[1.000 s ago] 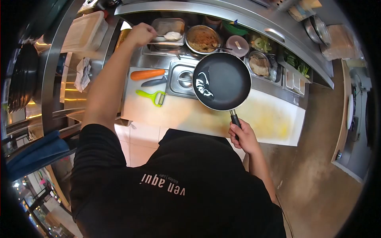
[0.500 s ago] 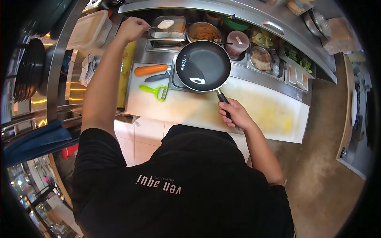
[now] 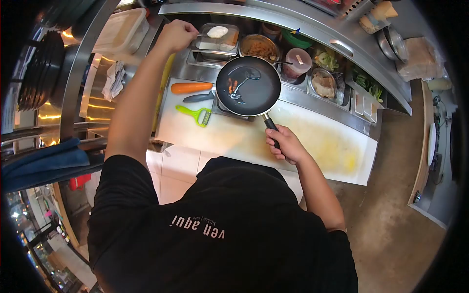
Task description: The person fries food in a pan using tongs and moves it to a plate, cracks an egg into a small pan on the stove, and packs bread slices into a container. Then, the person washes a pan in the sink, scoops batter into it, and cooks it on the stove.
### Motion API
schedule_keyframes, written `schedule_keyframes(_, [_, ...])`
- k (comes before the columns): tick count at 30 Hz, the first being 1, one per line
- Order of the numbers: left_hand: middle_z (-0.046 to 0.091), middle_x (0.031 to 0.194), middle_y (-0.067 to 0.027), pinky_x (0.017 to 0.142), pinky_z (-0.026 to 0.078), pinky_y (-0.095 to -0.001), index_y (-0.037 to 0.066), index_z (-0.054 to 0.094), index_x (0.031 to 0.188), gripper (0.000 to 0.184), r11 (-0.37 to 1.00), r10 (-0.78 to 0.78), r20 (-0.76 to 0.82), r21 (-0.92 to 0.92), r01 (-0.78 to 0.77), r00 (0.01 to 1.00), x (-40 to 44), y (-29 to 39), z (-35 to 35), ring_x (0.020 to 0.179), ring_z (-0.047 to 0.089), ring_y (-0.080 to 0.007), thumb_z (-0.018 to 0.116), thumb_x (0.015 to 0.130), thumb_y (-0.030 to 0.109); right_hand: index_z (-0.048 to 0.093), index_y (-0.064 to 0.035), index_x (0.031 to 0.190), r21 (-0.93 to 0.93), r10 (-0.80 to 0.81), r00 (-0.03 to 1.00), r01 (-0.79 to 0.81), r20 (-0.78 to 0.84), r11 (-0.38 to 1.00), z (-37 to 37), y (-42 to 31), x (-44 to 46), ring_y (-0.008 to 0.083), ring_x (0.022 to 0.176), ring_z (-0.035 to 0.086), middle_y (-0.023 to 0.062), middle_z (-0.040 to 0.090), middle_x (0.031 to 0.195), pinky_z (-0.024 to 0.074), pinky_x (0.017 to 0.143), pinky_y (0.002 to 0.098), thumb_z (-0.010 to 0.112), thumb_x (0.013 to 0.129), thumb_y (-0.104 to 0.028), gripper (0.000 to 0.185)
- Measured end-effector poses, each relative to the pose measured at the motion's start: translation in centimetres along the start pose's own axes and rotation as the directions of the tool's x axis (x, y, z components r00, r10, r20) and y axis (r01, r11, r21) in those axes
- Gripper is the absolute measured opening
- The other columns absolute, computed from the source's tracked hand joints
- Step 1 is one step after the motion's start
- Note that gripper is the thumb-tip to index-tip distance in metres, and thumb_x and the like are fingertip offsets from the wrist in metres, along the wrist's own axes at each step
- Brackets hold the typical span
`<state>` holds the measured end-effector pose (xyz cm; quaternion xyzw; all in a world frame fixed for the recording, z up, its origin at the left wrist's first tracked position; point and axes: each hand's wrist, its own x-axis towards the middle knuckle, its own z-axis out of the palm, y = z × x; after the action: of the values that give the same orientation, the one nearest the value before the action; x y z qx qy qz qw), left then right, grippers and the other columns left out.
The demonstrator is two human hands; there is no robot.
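Observation:
My right hand (image 3: pixel 286 145) is wrapped round the black handle of a frying pan (image 3: pixel 261 93). The pan is held over the back edge of the white cutting board (image 3: pixel 317 141), with a shiny liquid on its dark surface. Up at the left, my left hand (image 3: pixel 180 36) pinches the handle of a spoon (image 3: pixel 218 31), whose bowl carries a white scoop. That spoon hovers above a metal container (image 3: pixel 215 45). Left of the pan lie an orange-handled tool (image 3: pixel 191 88), a dark knife (image 3: pixel 198 97) and a green peeler (image 3: pixel 195 115).
Along the back stand a bowl of brown food (image 3: pixel 259 47), a lidded tub (image 3: pixel 296 63), and a container of pale food (image 3: pixel 323 83). Above them runs a metal shelf edge (image 3: pixel 293 29). A plastic box (image 3: pixel 122 31) and a crumpled cloth (image 3: pixel 114 80) are at the left.
The view has shifted slightly. Relative to the counter, the pan has moved a little left, and the shine in it has changed shape. The loaded spoon has moved slightly right over the container.

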<state>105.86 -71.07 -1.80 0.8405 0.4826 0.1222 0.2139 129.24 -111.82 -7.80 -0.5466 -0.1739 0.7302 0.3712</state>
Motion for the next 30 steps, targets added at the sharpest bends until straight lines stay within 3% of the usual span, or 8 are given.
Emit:
schedule_keyframes(8, [0.077, 0.094, -0.0115, 0.079, 0.057, -0.0398, 0.008, 0.080, 0.102, 0.019, 0.974, 0.213, -0.018, 0.078, -0.211, 0.977, -9.5, 5.5, 3.5, 0.086, 0.074, -0.0305, 0.074, 0.089, 0.020, 0.046, -0.0122, 0.094, 0.010, -0.025, 0.998, 0.024, 0.057, 1.000, 0.6, -1.2, 1.9, 0.0046, 0.051, 0.042, -0.0021, 0.049, 0.079, 0.0317, 0.040, 0.0227, 0.058, 0.107, -0.029, 0.025])
schedule_keyframes(10, [0.076, 0.101, -0.0113, 0.079, 0.057, -0.0413, 0.008, 0.077, 0.103, 0.015, 0.879, 0.463, -0.144, 0.199, -0.433, 0.874, -10.8, 6.0, 4.6, 0.091, 0.073, -0.0334, 0.073, 0.090, 0.017, 0.045, -0.0121, 0.095, 0.000, -0.034, 0.997, 0.034, 0.074, 0.999, 0.5, -1.8, 1.8, 0.0046, 0.051, 0.042, -0.0021, 0.049, 0.079, 0.0323, 0.040, 0.0225, 0.058, 0.107, -0.029, 0.024])
schedule_keyframes(13, [0.074, 0.105, -0.0118, 0.079, 0.057, -0.0419, 0.009, 0.075, 0.104, 0.014, 0.847, 0.531, -0.283, 0.179, -0.500, 0.799, -10.3, 6.2, 2.4, 0.095, 0.072, -0.0335, 0.072, 0.091, 0.014, 0.045, -0.0121, 0.096, 0.003, -0.051, 0.995, 0.051, 0.088, 0.999, 0.2, -2.0, 1.8, 0.0049, 0.051, 0.043, -0.0019, 0.048, 0.079, 0.0326, 0.040, 0.0227, 0.058, 0.107, -0.029, 0.024])
schedule_keyframes(18, [0.074, 0.103, -0.0122, 0.083, 0.057, -0.0442, 0.009, 0.076, 0.107, 0.018, 0.979, 0.197, -0.276, 0.106, -0.174, 0.941, -4.0, 3.4, 1.0, 0.098, 0.072, -0.0345, 0.066, 0.094, 0.015, 0.047, -0.0126, 0.098, 0.003, -0.078, 0.992, 0.078, 0.100, 0.997, -0.9, -1.3, 1.9, 0.0045, 0.050, 0.041, -0.0018, 0.048, 0.080, 0.0306, 0.039, 0.0220, 0.058, 0.108, -0.030, 0.022])
schedule_keyframes(23, [0.076, 0.107, -0.0161, 0.087, 0.058, -0.0506, 0.012, 0.078, 0.104, 0.022, 0.866, 0.159, -0.087, 0.491, -0.097, 0.984, 1.7, 0.9, 4.8, 0.099, 0.073, -0.0375, 0.062, 0.093, 0.022, 0.047, -0.0121, 0.100, -0.002, -0.076, 0.994, 0.076, 0.079, 0.997, -1.8, -0.4, 1.4, 0.0050, 0.050, 0.042, -0.0016, 0.048, 0.080, 0.0311, 0.039, 0.0226, 0.058, 0.108, -0.029, 0.022])
schedule_keyframes(27, [0.077, 0.101, -0.0177, 0.085, 0.059, -0.0493, 0.012, 0.080, 0.102, 0.024, 0.898, 0.016, 0.082, 0.436, -0.051, 0.997, 3.0, 1.0, 6.4, 0.093, 0.073, -0.0383, 0.067, 0.088, 0.026, 0.044, -0.0119, 0.095, -0.016, -0.063, 0.998, 0.064, 0.013, 0.998, -1.7, -0.5, 0.5, 0.0060, 0.050, 0.042, -0.0019, 0.047, 0.076, 0.0318, 0.041, 0.0246, 0.058, 0.108, -0.029, 0.025])
schedule_keyframes(29, [0.077, 0.090, -0.0164, 0.081, 0.058, -0.0439, 0.011, 0.082, 0.099, 0.026, 0.983, 0.038, 0.204, 0.166, -0.073, 0.978, 4.2, -1.0, 5.8, 0.083, 0.074, -0.0332, 0.070, 0.084, 0.029, 0.044, -0.0120, 0.095, -0.008, -0.054, 0.999, 0.054, -0.002, 0.999, -1.8, -0.3, 0.4, 0.0061, 0.049, 0.041, -0.0019, 0.047, 0.076, 0.0316, 0.041, 0.0247, 0.058, 0.108, -0.028, 0.025])
schedule_keyframes(30, [0.077, 0.090, -0.0164, 0.081, 0.058, -0.0439, 0.011, 0.082, 0.099, 0.026, 0.983, 0.036, 0.202, 0.171, -0.071, 0.979, 4.6, -1.9, 5.4, 0.083, 0.074, -0.0332, 0.070, 0.084, 0.029, 0.044, -0.0122, 0.095, 0.000, -0.051, 0.999, 0.051, -0.007, 0.999, -2.0, -0.2, 0.4, 0.0061, 0.050, 0.041, -0.0020, 0.047, 0.076, 0.0318, 0.041, 0.0246, 0.058, 0.108, -0.028, 0.025])
